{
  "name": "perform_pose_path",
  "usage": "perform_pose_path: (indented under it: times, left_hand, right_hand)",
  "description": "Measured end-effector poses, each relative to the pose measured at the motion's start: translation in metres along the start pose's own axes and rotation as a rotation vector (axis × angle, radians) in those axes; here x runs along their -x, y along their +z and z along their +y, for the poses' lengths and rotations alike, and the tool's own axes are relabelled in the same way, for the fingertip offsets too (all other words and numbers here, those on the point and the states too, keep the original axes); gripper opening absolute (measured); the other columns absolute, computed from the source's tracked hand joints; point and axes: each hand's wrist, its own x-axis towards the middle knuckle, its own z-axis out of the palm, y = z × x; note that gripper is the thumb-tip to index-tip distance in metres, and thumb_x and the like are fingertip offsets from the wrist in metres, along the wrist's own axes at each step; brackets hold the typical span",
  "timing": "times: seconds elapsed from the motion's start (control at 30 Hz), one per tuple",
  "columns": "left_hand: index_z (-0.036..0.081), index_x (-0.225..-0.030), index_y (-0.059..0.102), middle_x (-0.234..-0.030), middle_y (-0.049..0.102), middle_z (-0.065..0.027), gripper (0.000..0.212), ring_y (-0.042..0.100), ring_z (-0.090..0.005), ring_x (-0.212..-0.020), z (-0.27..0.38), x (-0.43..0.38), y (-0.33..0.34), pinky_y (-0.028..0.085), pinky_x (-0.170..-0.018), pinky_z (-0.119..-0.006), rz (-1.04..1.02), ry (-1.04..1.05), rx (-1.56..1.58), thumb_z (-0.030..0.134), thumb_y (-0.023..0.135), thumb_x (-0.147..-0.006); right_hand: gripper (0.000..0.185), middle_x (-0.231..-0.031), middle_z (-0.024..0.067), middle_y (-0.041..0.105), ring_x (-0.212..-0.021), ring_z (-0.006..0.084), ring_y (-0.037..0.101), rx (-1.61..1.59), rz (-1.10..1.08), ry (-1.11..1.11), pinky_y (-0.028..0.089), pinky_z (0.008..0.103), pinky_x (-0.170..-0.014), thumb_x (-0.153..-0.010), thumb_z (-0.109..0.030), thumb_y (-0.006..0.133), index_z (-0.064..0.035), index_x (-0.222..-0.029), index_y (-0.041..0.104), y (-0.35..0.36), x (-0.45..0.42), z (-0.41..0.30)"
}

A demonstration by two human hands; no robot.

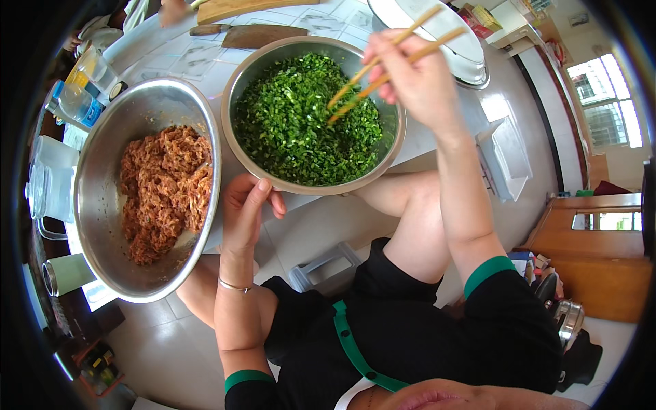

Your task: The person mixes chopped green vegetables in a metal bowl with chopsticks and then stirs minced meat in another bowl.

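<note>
A pair of wooden chopsticks point(405, 48) is held in my right hand point(417, 77), above the right side of a steel bowl point(237, 82). Their tips reach down to the chopped green leaves point(307, 118) that fill much of this bowl. My left hand point(251, 205) is at the bowl's near rim, the thumb against its edge and the other fingers partly hidden under it. To the left stands a second steel bowl point(102, 205) with a mass of reddish minced meat point(166, 189) in it.
A cleaver point(261, 37) and a wooden board point(246, 9) lie beyond the bowls. At the left are a plastic water bottle point(77, 102), a glass pitcher point(54, 179) and a green cup point(69, 274). A white enamel basin point(461, 48) sits at the right. Another person's hand point(174, 11) shows at the top.
</note>
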Motion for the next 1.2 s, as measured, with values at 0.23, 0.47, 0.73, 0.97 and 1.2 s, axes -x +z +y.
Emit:
perform_pose_path:
  times: [0.23, 0.47, 0.73, 0.97, 1.2]
  left_hand:
    - [0.001, -0.086, 0.061, -0.067, 0.063, -0.0107, 0.02, 0.06, -0.0161, -0.057, 0.0, -0.001, 0.002, 0.05, -0.054, -0.027, -0.004, -0.005, 0.007, 0.018, 0.057, -0.096]
    - [0.001, -0.085, 0.061, -0.068, 0.063, -0.0104, 0.02, 0.06, -0.016, -0.057, -0.001, -0.001, 0.001, 0.05, -0.055, -0.027, 0.003, -0.006, 0.012, 0.018, 0.057, -0.096]
    - [0.001, -0.086, 0.06, -0.067, 0.063, -0.0109, 0.02, 0.06, -0.0164, -0.057, 0.0, 0.0, 0.0, 0.049, -0.056, -0.027, 0.002, -0.017, -0.005, 0.019, 0.057, -0.096]
    - [0.001, -0.085, 0.059, -0.067, 0.063, -0.0114, 0.021, 0.06, -0.0171, -0.057, 0.001, -0.002, 0.001, 0.049, -0.055, -0.028, -0.01, -0.007, -0.029, 0.019, 0.057, -0.096]
    - [0.001, -0.085, 0.059, -0.067, 0.062, -0.0112, 0.023, 0.06, -0.0171, -0.057, -0.001, 0.001, -0.001, 0.049, -0.054, -0.028, -0.008, 0.002, -0.02, 0.02, 0.057, -0.096]
  right_hand:
    - [0.029, -0.059, -0.0016, 0.054, -0.044, 0.0025, 0.046, 0.222, 0.018, 0.128, 0.034, 0.0159, -0.04, -0.096, -0.03, 0.058, -0.0061, -0.081, 0.063, -0.027, 0.025, -0.027]
    - [0.029, -0.059, -0.0014, 0.055, -0.046, 0.0038, 0.048, 0.288, 0.058, 0.067, 0.037, 0.0179, -0.042, -0.095, -0.03, 0.059, -0.0047, -0.08, 0.063, -0.032, 0.03, -0.029]
    - [0.028, -0.056, 0.0037, 0.058, -0.049, 0.0144, 0.056, 0.405, 0.105, 0.07, 0.046, 0.0308, -0.05, -0.095, -0.025, 0.059, -0.0007, -0.082, 0.065, -0.029, 0.025, -0.02]
    - [0.031, -0.057, 0.0108, 0.06, -0.046, 0.0223, 0.057, 0.206, 0.013, -0.066, 0.047, 0.0342, -0.048, -0.096, -0.021, 0.049, 0.0006, -0.075, 0.059, 0.013, -0.006, 0.051]
    - [0.028, -0.061, 0.0018, 0.059, -0.048, 0.0045, 0.053, -0.222, -0.031, -0.094, 0.043, 0.0184, -0.043, -0.099, -0.021, 0.05, -0.0025, -0.082, 0.063, 0.004, 0.005, 0.019]
